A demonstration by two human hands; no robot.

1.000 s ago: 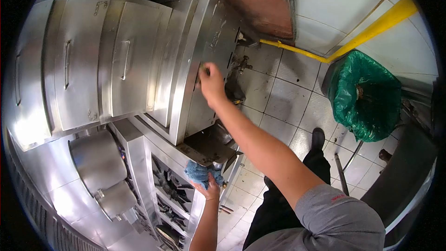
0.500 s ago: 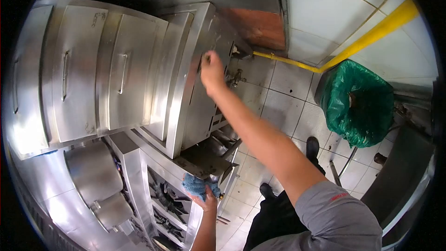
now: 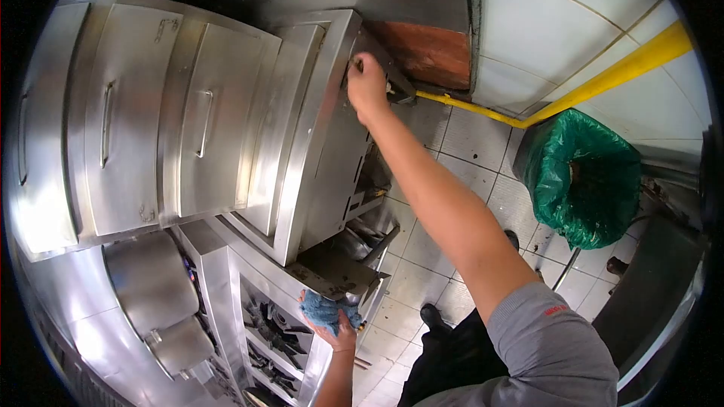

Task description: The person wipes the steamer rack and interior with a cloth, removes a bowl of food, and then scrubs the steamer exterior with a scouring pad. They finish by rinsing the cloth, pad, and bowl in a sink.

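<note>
My left hand [image 3: 341, 333] is wrapped around a crumpled blue cloth [image 3: 326, 310]. The cloth sits by the corner of a stained metal tray [image 3: 332, 275] that juts out below the steel oven-like unit. Further off, my right hand [image 3: 367, 84] is closed against or just in front of the side panel [image 3: 332, 173] of that unit, near its upper end. Its fingers curl inward and hide whatever they may hold. Steel doors with bar handles [image 3: 205, 124] line the unit's front, to the left of my right hand.
A stove with black burner grates [image 3: 271, 328] and large steel pots [image 3: 151, 275] lie lower left. A bin with a green liner [image 3: 581, 181] stands on the tiled floor [image 3: 467, 173] at right. A yellow pipe [image 3: 611, 68] runs along the wall.
My right hand has moved up and to the right along the side panel. My left hand keeps its hold on the cloth, slightly lower. The view has shifted a little.
</note>
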